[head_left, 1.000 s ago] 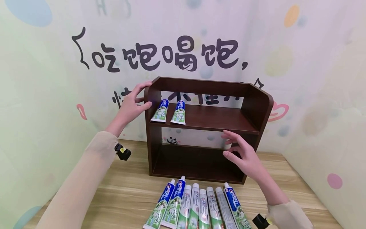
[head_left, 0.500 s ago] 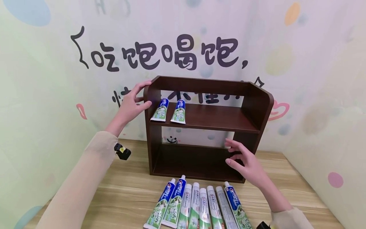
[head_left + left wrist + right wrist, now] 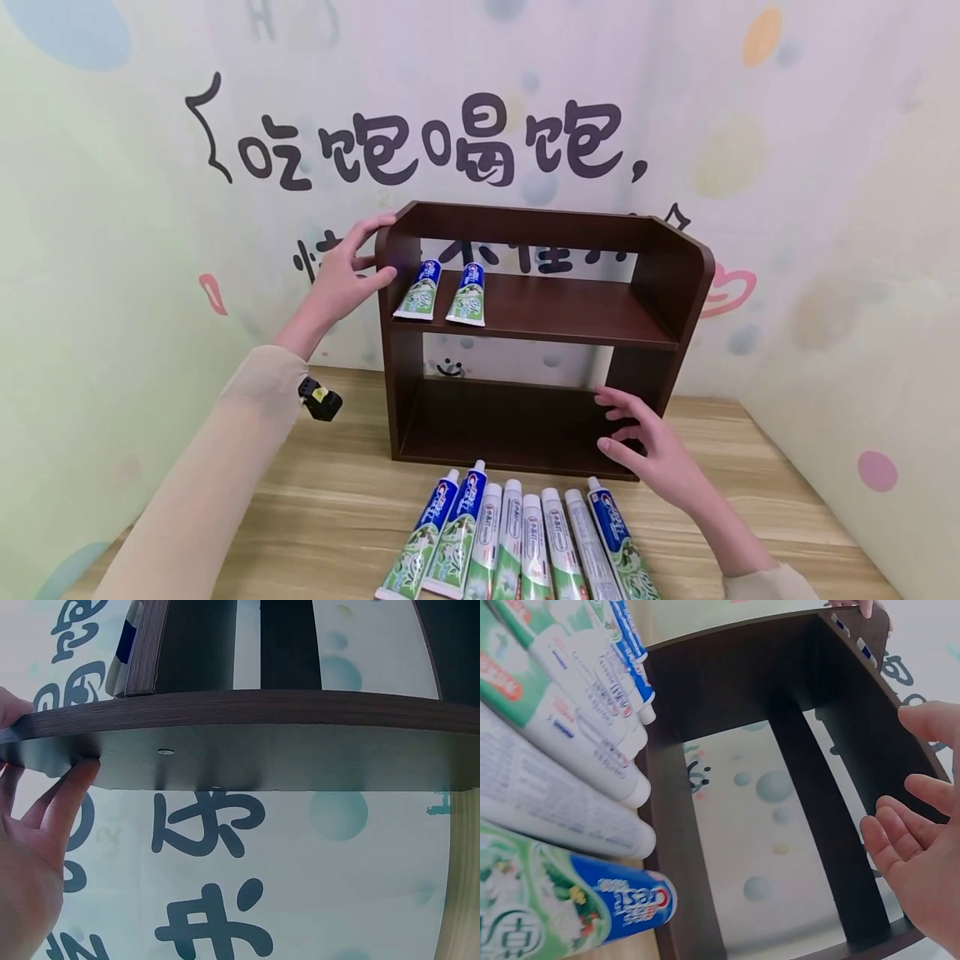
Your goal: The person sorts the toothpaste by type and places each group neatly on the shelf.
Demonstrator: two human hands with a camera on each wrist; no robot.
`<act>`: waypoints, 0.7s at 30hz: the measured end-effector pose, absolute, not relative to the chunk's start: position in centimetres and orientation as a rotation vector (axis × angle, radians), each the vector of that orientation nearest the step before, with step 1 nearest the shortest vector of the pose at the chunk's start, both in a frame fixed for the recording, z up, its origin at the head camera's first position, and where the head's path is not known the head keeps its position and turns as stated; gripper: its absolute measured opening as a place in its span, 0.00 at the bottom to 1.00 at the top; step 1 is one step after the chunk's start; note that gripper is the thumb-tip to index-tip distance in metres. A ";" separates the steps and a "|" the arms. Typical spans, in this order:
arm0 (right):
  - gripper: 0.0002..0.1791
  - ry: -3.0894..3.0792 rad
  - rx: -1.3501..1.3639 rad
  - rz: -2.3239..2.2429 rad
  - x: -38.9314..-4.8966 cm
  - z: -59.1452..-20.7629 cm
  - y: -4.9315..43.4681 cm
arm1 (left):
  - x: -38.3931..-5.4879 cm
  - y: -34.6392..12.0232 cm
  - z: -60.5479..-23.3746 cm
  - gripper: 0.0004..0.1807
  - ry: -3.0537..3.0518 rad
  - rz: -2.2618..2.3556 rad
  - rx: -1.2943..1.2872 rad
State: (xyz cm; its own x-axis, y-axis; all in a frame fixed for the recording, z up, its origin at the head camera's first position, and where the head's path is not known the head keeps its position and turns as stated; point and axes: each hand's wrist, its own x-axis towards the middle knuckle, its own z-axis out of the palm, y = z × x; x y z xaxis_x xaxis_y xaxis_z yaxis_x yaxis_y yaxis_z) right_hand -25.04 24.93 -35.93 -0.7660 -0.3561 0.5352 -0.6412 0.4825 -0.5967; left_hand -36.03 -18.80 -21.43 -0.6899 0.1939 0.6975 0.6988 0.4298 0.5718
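A dark brown two-tier shelf stands upright on the table. My left hand grips its left side panel near the top, thumb on one face and fingers on the other. Two blue-and-green toothpaste tubes, a left one and a right one, lie on the upper board. In front of the lower compartment my right hand hovers with nothing in it, fingers relaxed and spread. Closest to it is a blue-and-green toothpaste tube at the right end of a row.
Several white-and-green toothpaste tubes lie side by side before the shelf, caps towards it. Two more blue-and-green tubes are at the row's left end. A patterned backdrop with black characters rises behind the wooden table.
My right hand has come down from the upper board's edge to in front of the lower compartment, moving slightly right. My left hand has kept its hold on the shelf.
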 end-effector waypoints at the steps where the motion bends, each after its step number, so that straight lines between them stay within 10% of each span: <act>1: 0.33 -2.402 0.833 1.173 -25.0 -36.2 25.0 | -36.1 -18.8 -21.5 0.35 -2.141 -1.223 -0.755; 21: 0.33 -2.451 0.820 1.128 -24.5 -39.0 25.9 | -34.8 -18.2 -20.9 0.35 -2.143 -1.218 -0.758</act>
